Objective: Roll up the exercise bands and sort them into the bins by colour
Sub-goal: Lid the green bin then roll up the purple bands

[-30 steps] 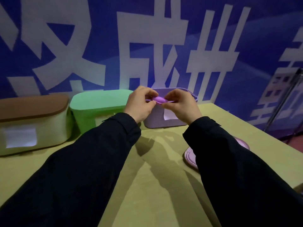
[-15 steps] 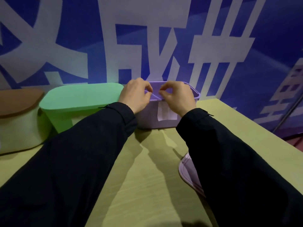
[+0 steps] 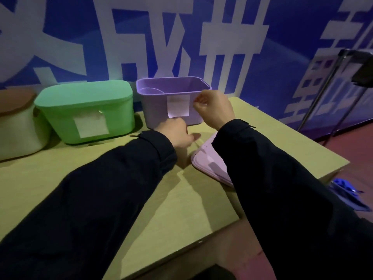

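The purple bin [image 3: 155,110] stands open at the back of the table, a white label on its front. Inside, at its left end, a purple band [image 3: 150,90] shows as a curved shape. My left hand [image 3: 175,134] is low in front of the bin, just above the table, fingers relaxed and holding nothing. My right hand [image 3: 213,110] hovers by the bin's front right corner with loosely curled, empty fingers.
The purple lid [image 3: 210,162] lies on the table under my right forearm. A green bin [image 3: 86,110] with its lid on stands left of the purple one, and a beige bin [image 3: 18,128] with a brown lid further left. The table edge [image 3: 333,166] drops off at the right.
Both hands held the rolled purple band over the purple bin; now the band is inside it and both hands have drawn back empty, the left dropping toward the table.
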A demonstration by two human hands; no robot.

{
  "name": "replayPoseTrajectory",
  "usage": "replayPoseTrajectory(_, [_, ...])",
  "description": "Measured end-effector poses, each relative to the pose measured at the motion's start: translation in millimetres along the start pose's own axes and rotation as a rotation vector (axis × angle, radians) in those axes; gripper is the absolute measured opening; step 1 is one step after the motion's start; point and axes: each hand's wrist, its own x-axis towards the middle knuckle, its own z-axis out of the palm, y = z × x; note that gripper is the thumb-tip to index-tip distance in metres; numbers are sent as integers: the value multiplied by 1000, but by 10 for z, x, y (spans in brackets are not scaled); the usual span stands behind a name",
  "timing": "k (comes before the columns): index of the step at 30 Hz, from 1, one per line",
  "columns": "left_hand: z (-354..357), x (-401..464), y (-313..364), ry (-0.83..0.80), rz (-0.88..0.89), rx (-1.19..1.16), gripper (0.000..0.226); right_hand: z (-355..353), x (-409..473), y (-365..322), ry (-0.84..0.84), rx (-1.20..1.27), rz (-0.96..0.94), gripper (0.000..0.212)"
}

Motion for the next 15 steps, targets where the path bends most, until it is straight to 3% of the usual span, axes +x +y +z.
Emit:
replayPoseTrajectory(2, [174,-108,106,-115,-46,85,48,-81,-113,68,-16,-20,36,12])
replayPoseTrajectory(4, [299,-147,123,-150,-63,81,32,-152,-225,122,-23,-40,74,13])
replayPoseTrajectory(7, [337,-211,80,-122,-109,0,15,-260,-396,196,-42,-41,135,12])
replayPoseTrajectory(12, [346,-365,60,-44,-163,33,22,-310,-698,297,-336,-96,239,14])
replayPoseTrajectory(15, [295,-433,35,9,-177,-12,24,-274,-859,164,-402,-53,204,16])
